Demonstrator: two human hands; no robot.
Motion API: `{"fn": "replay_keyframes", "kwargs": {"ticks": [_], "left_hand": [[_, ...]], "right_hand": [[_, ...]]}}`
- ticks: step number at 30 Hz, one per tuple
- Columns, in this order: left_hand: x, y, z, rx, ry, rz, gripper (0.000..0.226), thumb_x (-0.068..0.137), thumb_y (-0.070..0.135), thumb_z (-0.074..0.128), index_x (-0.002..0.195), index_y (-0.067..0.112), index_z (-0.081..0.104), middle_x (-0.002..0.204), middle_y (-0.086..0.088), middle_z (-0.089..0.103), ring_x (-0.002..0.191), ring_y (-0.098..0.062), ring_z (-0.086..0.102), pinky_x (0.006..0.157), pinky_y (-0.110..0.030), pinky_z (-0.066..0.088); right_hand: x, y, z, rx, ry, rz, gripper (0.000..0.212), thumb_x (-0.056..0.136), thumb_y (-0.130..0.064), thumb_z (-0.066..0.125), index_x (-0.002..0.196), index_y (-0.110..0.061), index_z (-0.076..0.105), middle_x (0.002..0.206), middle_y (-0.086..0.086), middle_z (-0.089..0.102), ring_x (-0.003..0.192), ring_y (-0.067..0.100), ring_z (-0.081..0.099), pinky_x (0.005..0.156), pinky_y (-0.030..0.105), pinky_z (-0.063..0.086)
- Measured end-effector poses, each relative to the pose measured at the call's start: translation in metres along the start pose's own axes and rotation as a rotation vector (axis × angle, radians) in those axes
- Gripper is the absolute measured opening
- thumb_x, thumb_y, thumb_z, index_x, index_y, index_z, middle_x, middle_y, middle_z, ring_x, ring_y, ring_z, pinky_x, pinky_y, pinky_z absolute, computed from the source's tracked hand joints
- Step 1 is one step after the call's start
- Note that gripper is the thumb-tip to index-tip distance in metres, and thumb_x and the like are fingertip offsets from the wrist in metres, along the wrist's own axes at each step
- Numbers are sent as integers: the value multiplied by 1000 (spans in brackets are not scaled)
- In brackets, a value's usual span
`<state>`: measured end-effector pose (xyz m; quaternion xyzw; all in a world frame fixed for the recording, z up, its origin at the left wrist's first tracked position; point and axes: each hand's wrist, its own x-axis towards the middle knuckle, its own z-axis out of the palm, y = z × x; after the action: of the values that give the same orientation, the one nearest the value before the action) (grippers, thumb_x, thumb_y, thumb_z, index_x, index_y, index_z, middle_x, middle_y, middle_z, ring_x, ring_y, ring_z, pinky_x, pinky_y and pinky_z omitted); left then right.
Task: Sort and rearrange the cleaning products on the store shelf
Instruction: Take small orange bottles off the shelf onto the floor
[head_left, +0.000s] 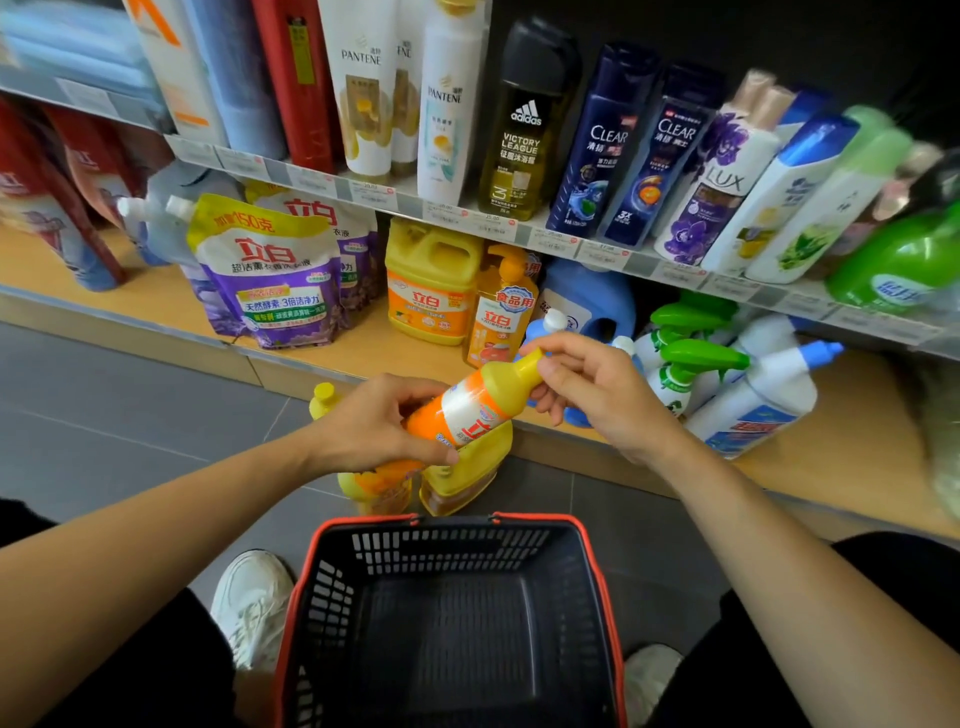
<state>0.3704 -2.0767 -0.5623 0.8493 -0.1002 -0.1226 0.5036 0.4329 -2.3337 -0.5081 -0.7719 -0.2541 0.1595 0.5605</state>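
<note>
Orange-bodied with a yellow neck, the detergent bottle (475, 402) is held in the air in both hands, tilted with its cap up and to the right, just in front of the edge of the bottom shelf (363, 358). The left hand (379, 421) grips the lower body of the bottle, fingers curled round it; the right hand (597, 389) pinches the neck by the cap between thumb and fingers.

Directly below it, two yellow bottles (467, 473) stand on the grey tiled floor (130, 405), between the shelf edge and a black shopping basket (587, 530) with a red rim (nothing can be seen inside it). The basket sits on the floor between the person's knees, with a white shoe (252, 603) to its left.

On the bottom shelf stand purple-and-white refill pouches (275, 275), a yellow jug (431, 280) and, just beside it, an orange pump bottle (501, 312). Behind the right hand is a blue jug (592, 296); further right are white spray bottles with green triggers (691, 358) and a white bottle with a blue cap (763, 395), leaning. The shelf above carries a row of shampoo and body-wash bottles (524, 135).
</note>
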Motion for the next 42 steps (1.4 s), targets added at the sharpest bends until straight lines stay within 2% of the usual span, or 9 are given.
{"fn": "replay_keyframes", "kwargs": {"ticks": [4,12,18,26,30,32,36,39,42], "left_hand": [[-2,-5,1,470,286,89,72,62,71,72,128,43,62,114,17,72,101,-14,68,73,-39,55],[-3,-9,1,762,526,323,64,73,50,85,131,32,63,110,7,71,93,-20,68,55,-27,43],[-3,-9,-1,819,552,350,62,77,45,85,132,25,65,115,0,71,96,-23,69,56,-27,43],[-2,-13,-3,824,582,343,61,79,43,84,133,22,66,115,-2,72,98,-24,68,57,-36,52],[-3,-12,-3,770,549,306,63,76,47,85,132,27,65,113,2,71,95,-22,68,57,-35,52],[-3,-8,-1,695,519,262,64,74,54,81,132,33,64,110,7,71,93,-20,68,57,-36,52],[-5,-2,8,629,471,212,67,69,63,72,130,39,63,102,11,71,89,-19,68,58,-38,52],[-5,0,13,647,454,220,66,68,62,73,129,41,61,102,13,70,87,-18,68,55,-35,50],[-4,0,16,666,433,193,66,69,65,73,130,45,58,100,14,69,86,-16,66,52,-26,39]], "right_hand": [[0,-3,-9,-109,-36,-16,17,96,0,59,110,-11,57,82,27,66,67,20,68,69,34,60],[-1,-3,-15,-149,-63,12,26,89,2,68,98,-13,49,89,23,67,82,40,70,79,51,61],[-2,-2,-15,-181,-91,-13,32,86,-6,71,107,-27,60,93,11,72,83,34,71,78,51,61],[-2,-1,-13,-174,-59,-32,30,85,-4,74,92,-23,51,91,24,66,81,42,68,74,57,58],[-1,3,-11,-173,-30,-74,29,84,-19,71,108,-33,63,89,6,70,80,37,65,72,51,59],[1,7,-6,-224,29,-130,24,88,-26,67,110,-34,64,89,12,64,81,36,62,72,52,55],[6,11,6,-267,148,-139,8,91,-38,60,95,-31,60,77,24,57,74,38,57,65,53,50],[11,17,16,-197,351,-82,25,89,-36,58,71,-20,51,52,5,43,52,19,41,53,37,37],[17,21,22,-240,459,-25,28,89,-31,57,65,-24,46,47,-1,39,47,14,40,51,32,37]]}}
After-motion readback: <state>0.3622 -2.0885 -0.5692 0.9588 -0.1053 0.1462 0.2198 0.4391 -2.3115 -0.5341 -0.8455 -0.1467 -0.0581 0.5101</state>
